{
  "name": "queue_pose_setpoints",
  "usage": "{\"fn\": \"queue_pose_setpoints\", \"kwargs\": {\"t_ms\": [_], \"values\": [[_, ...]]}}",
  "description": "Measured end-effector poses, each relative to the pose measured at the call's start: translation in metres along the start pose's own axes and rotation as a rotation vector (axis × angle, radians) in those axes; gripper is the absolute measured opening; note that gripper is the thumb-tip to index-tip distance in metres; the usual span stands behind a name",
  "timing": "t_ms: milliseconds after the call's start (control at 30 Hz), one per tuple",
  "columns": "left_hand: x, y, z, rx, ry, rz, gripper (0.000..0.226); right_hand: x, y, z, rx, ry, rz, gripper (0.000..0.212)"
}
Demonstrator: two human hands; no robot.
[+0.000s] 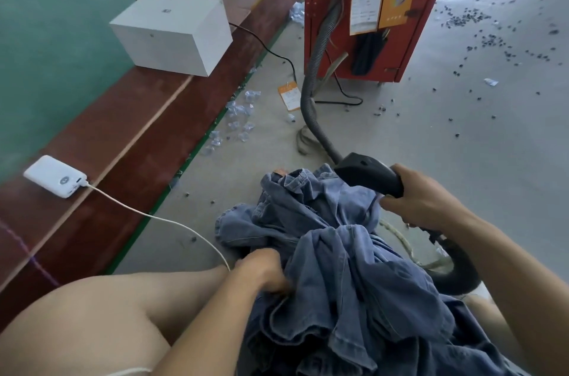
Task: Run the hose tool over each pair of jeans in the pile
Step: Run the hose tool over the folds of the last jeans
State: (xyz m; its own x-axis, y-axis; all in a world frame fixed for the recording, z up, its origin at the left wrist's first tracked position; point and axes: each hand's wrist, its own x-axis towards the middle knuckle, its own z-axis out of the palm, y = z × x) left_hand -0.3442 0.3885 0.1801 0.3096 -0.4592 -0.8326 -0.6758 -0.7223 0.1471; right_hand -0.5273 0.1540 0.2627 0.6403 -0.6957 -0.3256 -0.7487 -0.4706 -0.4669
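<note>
Jeans [332,252] lie bunched across the person's lap, a crumpled heap of blue denim whose far end hangs toward the grey floor [462,129]. Denim like this looks soft but fairly heavy: it will drape, fold and drag rather than slide, and thick seams and the waistband should be the firmest places to take hold. A pinch of loose cloth would probably just pull up a fold, so a full handful near a seam seems the better hold.

Left hand [264,271] sits at the near left edge of the heap, fingers curled down into the cloth and gripping a fold. Right hand [421,197] is at the far right side, wrapped round the black nozzle [366,175], whose body rests against the top of the denim. Its mouth is hidden, so I cannot tell whether it touches the cloth. From the nozzle a grey hose [311,92] runs away over the floor to the red cabinet [369,6]. The heap lies between the two hands, touching both.
</note>
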Motion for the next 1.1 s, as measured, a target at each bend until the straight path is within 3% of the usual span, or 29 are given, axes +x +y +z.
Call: {"fn": "queue_pose_setpoints", "kwargs": {"t_ms": [33,67,100,200,267,367,500,600,667,733,800,867,900,933,1000,1067,1100], "values": [[0.003,0.002,0.002,0.152,0.053,-0.032,0.024,-0.001,0.001,0.001,-0.007,-0.003,0.002,0.024],[0.008,0.006,0.005,0.212,0.127,-0.017,0.033,-0.002,0.003,0.001,-0.010,-0.008,0.004,0.023],[0.012,0.010,0.006,0.097,0.236,0.048,0.037,-0.004,0.006,0.002,-0.011,-0.014,0.005,0.022],[0.016,0.031,-0.004,-0.642,0.517,0.272,0.023,-0.006,0.014,0.003,-0.003,-0.012,0.015,0.023],[0.017,0.044,-0.006,-0.734,0.425,0.335,0.028,-0.004,0.019,0.002,-0.007,0.001,0.024,0.021],[0.013,0.054,0.009,-0.334,0.213,0.305,0.081,-0.001,0.023,-0.001,-0.001,0.019,0.025,0.021],[-0.003,0.065,0.043,0.031,0.328,0.371,0.077,0.001,0.026,-0.004,-0.002,0.040,0.033,0.021],[-0.010,0.059,0.062,0.035,0.076,0.307,0.076,0.002,0.019,0.000,0.018,0.027,0.019,0.021],[-0.005,0.049,0.037,-0.158,-0.122,0.275,0.066,0.002,0.011,0.007,-0.007,-0.029,-0.018,0.022],[0.002,0.041,0.002,-0.567,-0.172,0.221,0.045,0.003,0.005,0.016,-0.047,-0.094,-0.063,0.024],[0.016,0.030,-0.016,-0.948,0.066,0.048,0.056,0.003,0.002,0.022,-0.059,-0.120,-0.097,0.030],[0.040,0.005,-0.011,-0.926,0.465,-0.333,0.055,0.003,0.001,0.024,-0.061,-0.105,-0.115,0.034],[0.049,-0.007,-0.003,-0.917,0.536,-0.519,0.063,0.003,0.001,0.024,-0.064,-0.098,-0.113,0.033],[0.056,-0.018,0.004,-1.005,0.468,-0.631,0.072,0.003,0.002,0.023,-0.069,-0.098,-0.107,0.032],[0.069,-0.026,0.012,-1.351,0.193,-0.556,0.062,0.002,0.005,0.022,-0.074,-0.104,-0.093,0.030],[0.071,-0.036,0.004,-1.373,0.226,-0.436,0.043,0.002,0.006,0.022,-0.070,-0.100,-0.100,0.029],[0.074,-0.036,-0.001,-1.501,0.261,-0.393,0.035,0.003,0.006,0.023,-0.072,-0.104,-0.108,0.029]]}}
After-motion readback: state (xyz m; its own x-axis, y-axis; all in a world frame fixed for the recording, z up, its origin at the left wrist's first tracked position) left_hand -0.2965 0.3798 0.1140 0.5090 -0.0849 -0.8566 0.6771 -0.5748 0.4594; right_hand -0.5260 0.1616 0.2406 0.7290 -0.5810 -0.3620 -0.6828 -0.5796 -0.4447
